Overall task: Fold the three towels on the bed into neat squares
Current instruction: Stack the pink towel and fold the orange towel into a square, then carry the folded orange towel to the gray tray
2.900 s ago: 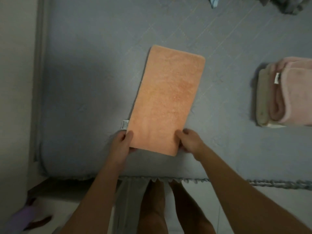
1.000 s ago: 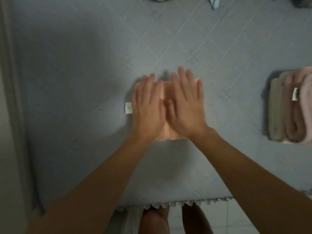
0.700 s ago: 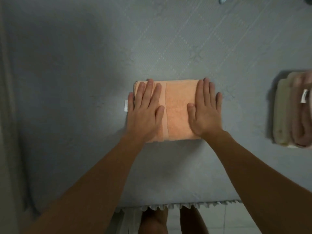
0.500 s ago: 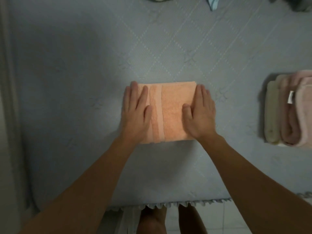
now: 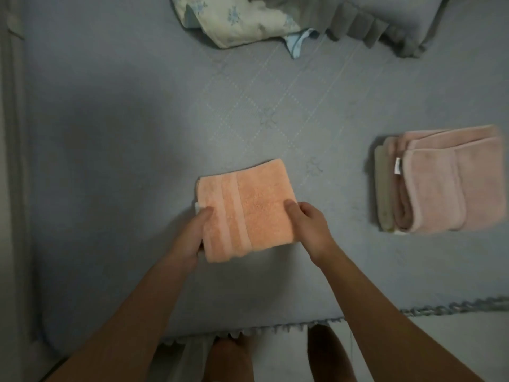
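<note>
An orange towel [image 5: 248,208], folded into a rough square, lies on the blue-grey bed cover [image 5: 115,150] near the front edge. My left hand [image 5: 192,235] grips its left edge, thumb on top and fingers tucked under. My right hand [image 5: 308,224] grips its right edge the same way. To the right sits a folded pink towel [image 5: 451,183] stacked on a folded beige towel [image 5: 383,188], of which only the left edge shows.
A floral pillow [image 5: 237,17] and a crumpled grey blanket [image 5: 385,20] lie at the far side of the bed. The bed's fringed front edge [image 5: 275,328] runs below my arms. A wall or frame [image 5: 11,161] borders the left side.
The long orange towel was folded in half to a square. My hands pressed flat on top, then slid outward, and now grip its left and right edges.
</note>
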`<control>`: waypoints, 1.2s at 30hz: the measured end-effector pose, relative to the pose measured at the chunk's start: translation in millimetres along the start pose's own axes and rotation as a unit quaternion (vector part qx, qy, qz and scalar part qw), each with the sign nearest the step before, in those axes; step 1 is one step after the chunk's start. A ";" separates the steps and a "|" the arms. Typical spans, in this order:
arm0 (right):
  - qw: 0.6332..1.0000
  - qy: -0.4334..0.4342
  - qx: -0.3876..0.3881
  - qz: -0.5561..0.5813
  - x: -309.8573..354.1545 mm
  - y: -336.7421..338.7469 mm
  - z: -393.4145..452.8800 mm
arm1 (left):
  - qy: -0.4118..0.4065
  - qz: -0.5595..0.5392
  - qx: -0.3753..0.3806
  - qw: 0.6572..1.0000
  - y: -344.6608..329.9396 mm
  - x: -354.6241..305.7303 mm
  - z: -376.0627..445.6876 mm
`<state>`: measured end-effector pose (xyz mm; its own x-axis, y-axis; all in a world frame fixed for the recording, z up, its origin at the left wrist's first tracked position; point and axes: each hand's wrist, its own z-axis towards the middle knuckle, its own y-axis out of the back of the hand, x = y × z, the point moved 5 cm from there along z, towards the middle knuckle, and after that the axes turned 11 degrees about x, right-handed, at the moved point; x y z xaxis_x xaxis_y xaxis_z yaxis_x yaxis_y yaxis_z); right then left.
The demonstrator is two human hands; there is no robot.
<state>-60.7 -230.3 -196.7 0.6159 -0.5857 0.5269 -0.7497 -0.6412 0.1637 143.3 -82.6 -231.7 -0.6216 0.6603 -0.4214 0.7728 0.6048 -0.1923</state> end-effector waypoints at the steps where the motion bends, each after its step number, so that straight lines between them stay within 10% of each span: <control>1: 1.000 0.014 0.006 -0.006 3.1 10.6 -6.1 | -0.012 -0.009 -0.003 1.000 -10.0 -1.4 -4.2; 18: 0.976 0.173 -0.129 -0.014 2.2 377.0 -71.9 | -0.235 0.043 0.103 0.966 -381.9 -11.4 -50.2; 23: 0.968 0.082 -0.138 -0.191 -44.6 400.2 -22.3 | -0.145 0.132 -0.013 0.981 -406.7 13.2 -4.3; 31: 0.966 0.187 -0.154 -0.090 -22.8 403.4 -36.4 | -0.207 0.211 -0.078 0.952 -414.6 -24.5 -23.8; 36: 0.985 0.083 -0.093 -0.116 -41.3 408.7 -16.0 | -0.122 0.216 -0.127 0.960 -407.5 -9.4 -11.6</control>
<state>-396.4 -460.3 -138.2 0.7392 -0.3354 0.5841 -0.6348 -0.6368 0.4376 -167.3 -330.1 -139.1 -0.1766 0.7688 -0.6146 0.8767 0.4068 0.2569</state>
